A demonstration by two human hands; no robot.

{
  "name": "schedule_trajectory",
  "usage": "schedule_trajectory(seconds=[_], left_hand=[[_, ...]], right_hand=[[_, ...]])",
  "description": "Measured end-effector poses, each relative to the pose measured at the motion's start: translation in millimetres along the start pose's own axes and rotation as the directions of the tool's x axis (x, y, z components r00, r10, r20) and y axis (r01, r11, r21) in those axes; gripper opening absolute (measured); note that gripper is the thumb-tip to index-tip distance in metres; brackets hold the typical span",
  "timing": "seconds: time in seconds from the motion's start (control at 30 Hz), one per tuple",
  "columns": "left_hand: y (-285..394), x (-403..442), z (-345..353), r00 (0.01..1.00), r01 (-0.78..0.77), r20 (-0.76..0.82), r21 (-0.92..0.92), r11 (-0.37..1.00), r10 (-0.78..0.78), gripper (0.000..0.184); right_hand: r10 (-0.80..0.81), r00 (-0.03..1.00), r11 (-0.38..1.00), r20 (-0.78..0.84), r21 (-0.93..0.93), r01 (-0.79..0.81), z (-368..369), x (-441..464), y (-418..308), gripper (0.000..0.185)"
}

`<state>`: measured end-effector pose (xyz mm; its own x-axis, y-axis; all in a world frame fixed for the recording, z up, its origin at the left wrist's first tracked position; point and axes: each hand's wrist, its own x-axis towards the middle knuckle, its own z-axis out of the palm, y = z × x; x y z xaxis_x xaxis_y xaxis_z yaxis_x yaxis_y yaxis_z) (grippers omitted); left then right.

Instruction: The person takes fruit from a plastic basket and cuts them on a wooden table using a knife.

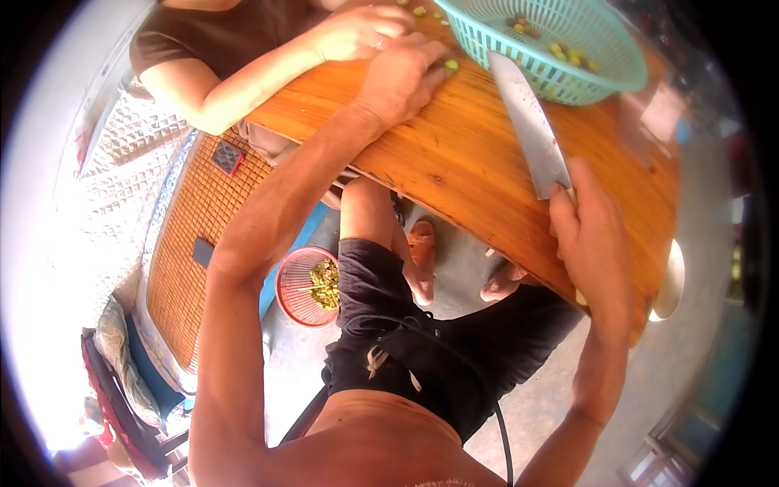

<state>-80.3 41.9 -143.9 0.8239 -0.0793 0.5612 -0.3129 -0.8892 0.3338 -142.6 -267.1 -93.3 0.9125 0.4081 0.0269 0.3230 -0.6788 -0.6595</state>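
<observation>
In the head view, my right hand [592,223] grips the handle of a kitchen knife [527,122] with a wide steel blade. The blade lies over the wooden table, its tip close to the rim of a turquoise plastic basket [479,45]. My left hand [406,81] rests on the table with curled fingers. A small green piece [451,64] is right at its fingertips; whether the hand holds anything is hidden. Inside the basket are small yellow-green pieces [572,55].
Across the wooden table [454,154], another person's hand [357,32] lies beside my left hand. More green bits [419,11] are near it. On the floor stands a red basket [296,312] with chopped green pieces. A woven mat [191,235] holds two dark flat objects.
</observation>
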Motion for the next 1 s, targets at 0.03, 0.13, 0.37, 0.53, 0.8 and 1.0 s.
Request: schedule_trajectory(seconds=[0.03,0.13,0.37,0.53,0.8,1.0], left_hand=[[0.6,-2.1,0.9,0.996,-0.089,-0.018,-0.01,0.996,0.089,0.021],[15.2,-9.0,0.9,0.983,-0.183,-0.009,-0.052,0.982,0.183,0.018],[31.0,-23.8,2.0,0.991,-0.07,0.091,-0.254,0.965,0.096,0.021],[47.9,-22.7,-6.9,0.979,0.164,0.165,-0.301,0.939,-0.118,0.018],[39.3,-21.7,-3.3,0.991,0.086,0.119,-0.248,0.965,-0.058,0.017],[38.1,-22.2,-2.1,0.991,0.108,0.101,-0.29,0.951,-0.082,0.015]], right_hand=[[0.002,1.0,1.0,-0.002,-0.004,-0.002,-0.3,-0.4,-0.8,0.019],[0.017,1.0,1.0,-0.012,-0.004,-0.017,-0.5,-1.5,-4.9,0.019],[-0.05,0.999,0.998,-0.012,-0.044,0.049,-0.1,3.9,-7.1,0.016],[-0.089,0.996,0.984,0.018,-0.153,0.091,2.3,12.2,-7.8,0.018],[-0.133,0.99,0.976,0.036,-0.169,0.138,5.1,18.4,-11.8,0.016],[-0.253,0.966,0.935,-0.055,-0.272,0.229,15.8,18.4,-11.0,0.011]])
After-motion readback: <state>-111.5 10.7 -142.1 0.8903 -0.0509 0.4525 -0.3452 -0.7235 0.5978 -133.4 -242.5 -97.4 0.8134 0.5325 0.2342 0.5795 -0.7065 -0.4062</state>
